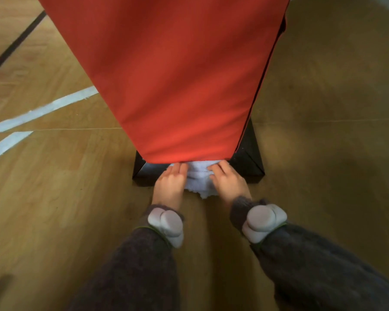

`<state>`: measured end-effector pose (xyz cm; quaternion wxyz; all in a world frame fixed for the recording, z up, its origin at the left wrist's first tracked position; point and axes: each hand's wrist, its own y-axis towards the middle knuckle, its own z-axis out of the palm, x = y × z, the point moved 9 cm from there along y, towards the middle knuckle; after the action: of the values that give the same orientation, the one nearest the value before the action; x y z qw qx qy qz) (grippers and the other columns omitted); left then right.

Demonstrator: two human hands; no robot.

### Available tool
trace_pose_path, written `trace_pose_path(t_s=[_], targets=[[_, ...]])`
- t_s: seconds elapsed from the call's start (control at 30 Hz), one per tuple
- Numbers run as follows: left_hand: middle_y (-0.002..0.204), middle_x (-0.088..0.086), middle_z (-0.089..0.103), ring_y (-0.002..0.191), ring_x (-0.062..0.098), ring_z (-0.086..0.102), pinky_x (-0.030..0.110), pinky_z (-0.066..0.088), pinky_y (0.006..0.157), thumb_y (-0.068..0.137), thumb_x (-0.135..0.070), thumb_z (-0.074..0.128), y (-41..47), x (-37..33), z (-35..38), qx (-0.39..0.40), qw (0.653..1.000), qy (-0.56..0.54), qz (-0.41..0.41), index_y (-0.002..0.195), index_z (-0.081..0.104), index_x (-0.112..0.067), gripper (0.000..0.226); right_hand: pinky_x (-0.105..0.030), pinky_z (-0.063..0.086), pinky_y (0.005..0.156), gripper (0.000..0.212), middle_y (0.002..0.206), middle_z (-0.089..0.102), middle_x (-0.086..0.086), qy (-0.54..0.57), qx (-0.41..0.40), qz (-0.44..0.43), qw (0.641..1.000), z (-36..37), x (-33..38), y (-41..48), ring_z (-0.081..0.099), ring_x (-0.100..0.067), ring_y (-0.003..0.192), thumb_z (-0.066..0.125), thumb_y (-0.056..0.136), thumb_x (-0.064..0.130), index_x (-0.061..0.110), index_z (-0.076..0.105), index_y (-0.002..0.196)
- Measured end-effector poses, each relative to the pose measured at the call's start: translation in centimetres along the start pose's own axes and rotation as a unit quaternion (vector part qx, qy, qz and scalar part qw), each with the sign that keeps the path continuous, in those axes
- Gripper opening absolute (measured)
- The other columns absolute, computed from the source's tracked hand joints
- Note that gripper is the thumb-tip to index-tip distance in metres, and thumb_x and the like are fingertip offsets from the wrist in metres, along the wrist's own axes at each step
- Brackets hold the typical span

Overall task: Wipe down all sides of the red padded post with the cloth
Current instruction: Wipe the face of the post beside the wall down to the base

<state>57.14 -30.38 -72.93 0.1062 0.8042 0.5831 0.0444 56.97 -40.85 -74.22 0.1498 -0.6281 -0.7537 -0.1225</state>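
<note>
Head view: the red padded post [177, 86] is rising from a black base [249, 162] on the wooden floor [54, 198], and its near face is filling the upper middle of the picture. The white cloth [199, 178] is lying bunched at the bottom edge of that face, over the front of the base, between the two hands. To do this stroke well, I judge, the person should be spreading the cloth flatter, pressing evenly across the whole width of the hem, and working round to the side and back faces, which are looking untouched from here. The left hand [170, 184] is lying flat with straight fingers, pressing on the cloth's left part and touching the post's lower edge. The right hand [228, 181] is resting on the cloth's right part with slightly bent fingers; whether it is gripping or only pressing is not showing clearly.
</note>
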Motion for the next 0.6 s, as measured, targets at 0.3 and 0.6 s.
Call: trace_pose_path(t_s=[0.3, 0.6], targets=[[0.072, 0.018, 0.062, 0.061, 0.033, 0.064, 0.031, 0.048, 0.044, 0.060, 0.013, 0.066, -2.5, 8.1, -0.9, -0.072, 0.985, -0.037, -0.152, 0.078, 0.063, 0.001, 0.022, -0.037, 0.031, 0.068, 0.029, 0.124, 0.039, -0.015, -0.003, 0.084, -0.044, 0.996, 2.4, 7.9, 2.2, 0.046, -0.032, 0.112, 0.033, 0.097, 0.005, 0.004, 0.044, 0.123], [0.062, 0.019, 0.059, 0.052, 0.034, 0.060, 0.028, 0.045, 0.040, 0.047, 0.020, 0.077, -1.8, 5.4, -0.4, -0.092, 0.981, -0.054, -0.161, 0.073, 0.062, 0.002, 0.035, -0.035, 0.036, 0.077, 0.027, 0.126, 0.038, -0.010, -0.002, 0.057, -0.048, 0.997, 1.4, 5.0, 0.9, 0.043, -0.027, 0.114, 0.038, 0.095, 0.009, 0.009, 0.043, 0.122]])
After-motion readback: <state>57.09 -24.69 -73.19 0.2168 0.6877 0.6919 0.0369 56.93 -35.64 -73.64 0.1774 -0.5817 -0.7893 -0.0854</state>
